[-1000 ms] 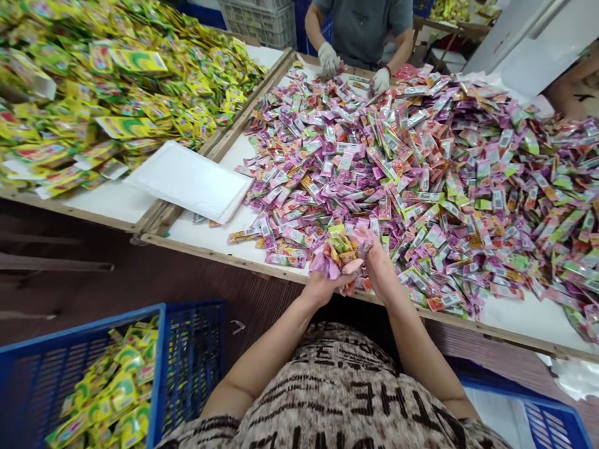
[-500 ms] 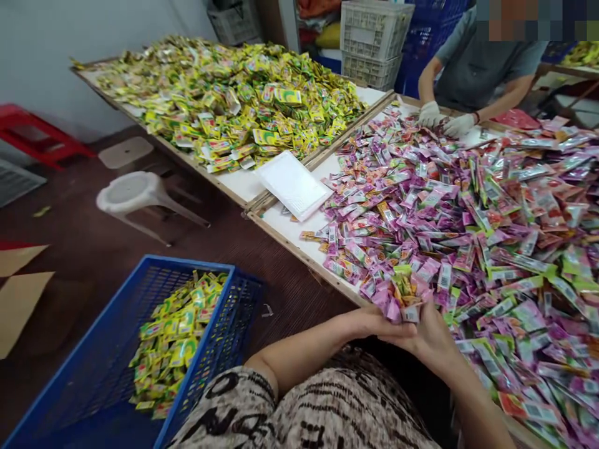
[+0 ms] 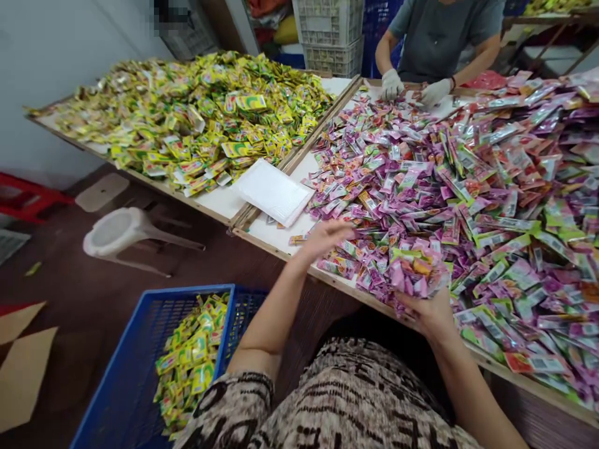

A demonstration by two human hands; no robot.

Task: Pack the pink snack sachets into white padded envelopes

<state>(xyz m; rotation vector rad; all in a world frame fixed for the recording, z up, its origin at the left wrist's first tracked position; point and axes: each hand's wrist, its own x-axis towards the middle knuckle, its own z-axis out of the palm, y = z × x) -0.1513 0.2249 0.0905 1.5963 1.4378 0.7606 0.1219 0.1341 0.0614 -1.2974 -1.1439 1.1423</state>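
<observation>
Packets in small, shiny pink-purple wrappers with green and orange patches (image 3: 416, 274) sit bunched right of centre in the lower half of the frame. Our right hand (image 3: 433, 307) grasps them from below, fingers curled around the bunch; our left hand (image 3: 322, 240), near centre, has its fingers spread and released, and we cannot tell whether it touches anything. The film looks slippery, so we do well to keep the palm cupped underneath and the squeeze light, lest outer ones slide off. A broad loose pile of similar packets (image 3: 397, 181) crowds close, making strays easy to snag, and the wooden table rim (image 3: 262, 244) may catch our wrists. Left of the pile lies a flat white plastic-looking packet (image 3: 276, 190). Yellow-green packets (image 3: 196, 125) heap at upper left; a blue slatted plastic crate (image 3: 187, 289) stands lower left. At upper right, a co-worker's white-gloved hands (image 3: 436, 92) reach over the pile.
</observation>
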